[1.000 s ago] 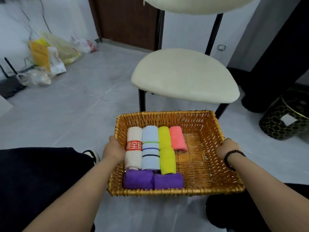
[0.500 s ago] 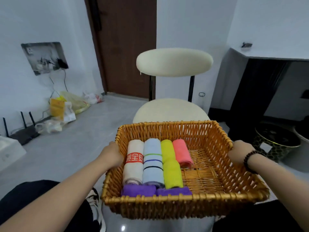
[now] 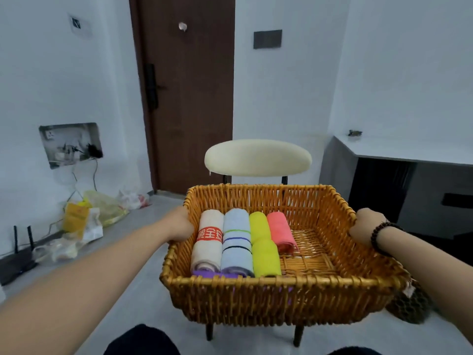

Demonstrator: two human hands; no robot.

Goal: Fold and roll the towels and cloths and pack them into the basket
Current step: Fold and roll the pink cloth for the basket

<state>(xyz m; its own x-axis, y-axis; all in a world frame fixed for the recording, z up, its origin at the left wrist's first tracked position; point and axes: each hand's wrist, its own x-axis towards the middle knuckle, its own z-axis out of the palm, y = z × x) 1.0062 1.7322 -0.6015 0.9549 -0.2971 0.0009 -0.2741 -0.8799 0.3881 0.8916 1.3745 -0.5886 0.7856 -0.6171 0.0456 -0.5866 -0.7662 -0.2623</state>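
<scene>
1. Both grips are closed on the wicker basket (image 3: pixel 279 298): left hand (image 3: pixel 180 225) curls over its left rim, right hand (image 3: pixel 366 226) clamps its right rim, a dark bead bracelet (image 3: pixel 378 235) on that wrist.
2. Held up in front of the person, the basket has its rolls packed in the left half.
3. Side by side lie a cream towel (image 3: pixel 207 242) with a red band, a light blue striped towel (image 3: pixel 236 243), two yellow-green cloths (image 3: pixel 263 243) end to end, and a pink cloth (image 3: pixel 281 231).
4. Purple cloth (image 3: pixel 204 273) peeks out along the near wall.
5. Behind stands a cream chair (image 3: pixel 257 157), then a brown door (image 3: pixel 189 93).
</scene>
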